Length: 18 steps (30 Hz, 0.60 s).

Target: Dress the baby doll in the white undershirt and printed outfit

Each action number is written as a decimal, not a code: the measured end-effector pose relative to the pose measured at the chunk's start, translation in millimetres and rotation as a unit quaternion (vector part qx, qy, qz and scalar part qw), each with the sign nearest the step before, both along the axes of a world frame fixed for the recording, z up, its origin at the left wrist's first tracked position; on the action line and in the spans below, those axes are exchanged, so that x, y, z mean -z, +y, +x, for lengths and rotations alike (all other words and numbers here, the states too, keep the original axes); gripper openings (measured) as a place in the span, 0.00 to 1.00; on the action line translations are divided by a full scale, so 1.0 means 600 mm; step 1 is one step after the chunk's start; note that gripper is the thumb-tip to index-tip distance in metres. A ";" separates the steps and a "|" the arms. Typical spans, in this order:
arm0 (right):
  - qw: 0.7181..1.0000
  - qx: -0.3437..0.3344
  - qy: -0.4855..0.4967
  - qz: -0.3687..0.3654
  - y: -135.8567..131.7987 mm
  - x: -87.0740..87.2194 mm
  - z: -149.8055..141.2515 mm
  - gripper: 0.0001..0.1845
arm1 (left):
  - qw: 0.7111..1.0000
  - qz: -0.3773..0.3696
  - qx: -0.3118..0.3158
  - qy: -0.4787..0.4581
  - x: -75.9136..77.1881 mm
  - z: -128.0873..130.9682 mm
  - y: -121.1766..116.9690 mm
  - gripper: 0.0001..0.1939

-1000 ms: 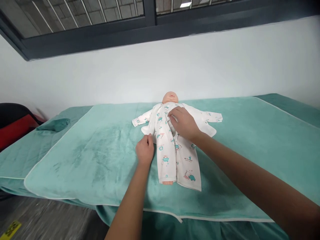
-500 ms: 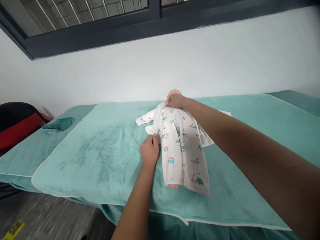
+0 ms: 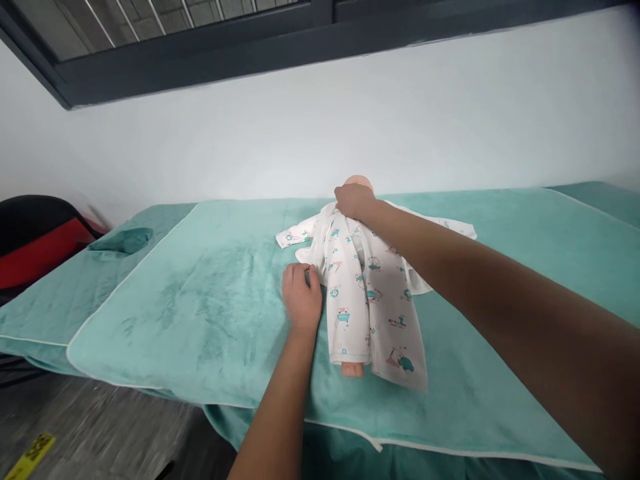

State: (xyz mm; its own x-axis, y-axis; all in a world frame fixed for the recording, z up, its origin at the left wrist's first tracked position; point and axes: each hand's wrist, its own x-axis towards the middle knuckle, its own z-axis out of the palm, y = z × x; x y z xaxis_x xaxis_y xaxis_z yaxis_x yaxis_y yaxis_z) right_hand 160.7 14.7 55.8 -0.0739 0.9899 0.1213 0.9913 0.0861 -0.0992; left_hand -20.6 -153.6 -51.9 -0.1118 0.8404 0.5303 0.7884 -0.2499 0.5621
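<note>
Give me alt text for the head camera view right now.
A person's right hand is at the top of printed white clothes on a doll lying on a green cover. The left hand is close beside the clothes. Behind are a white wall and dark-framed window.

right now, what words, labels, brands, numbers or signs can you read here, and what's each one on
No text can be read for certain.
Yellow strip on the floor: dark marks, too blurred to read.
White baby clothes: what looks like a tiny line of lettering among the printed pictures, too small to read.
I see no other lettering.
</note>
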 end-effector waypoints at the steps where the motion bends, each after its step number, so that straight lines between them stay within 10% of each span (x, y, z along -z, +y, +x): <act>1: 1.000 -0.011 0.003 0.005 -0.006 -0.001 -0.005 0.14 | 1.000 0.006 -0.011 0.006 0.001 0.000 0.001 0.12; 11: 0.930 -0.053 0.340 0.128 -0.118 0.041 0.054 0.16 | 0.995 -0.054 -0.065 0.052 -0.005 0.010 0.008 0.21; 18: 0.977 -0.064 0.174 0.107 -0.102 0.026 0.029 0.17 | 0.992 -0.089 -0.094 -0.005 -0.010 0.024 0.034 0.18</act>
State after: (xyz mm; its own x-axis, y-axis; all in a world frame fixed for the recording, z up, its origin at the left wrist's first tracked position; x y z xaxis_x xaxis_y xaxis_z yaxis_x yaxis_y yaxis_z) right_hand 178.2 -46.5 40.5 -0.1134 0.9243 0.3644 0.8802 0.2635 -0.3946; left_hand -6.5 -133.1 -45.6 -0.2801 0.8844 0.3732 0.8053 0.0048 0.5929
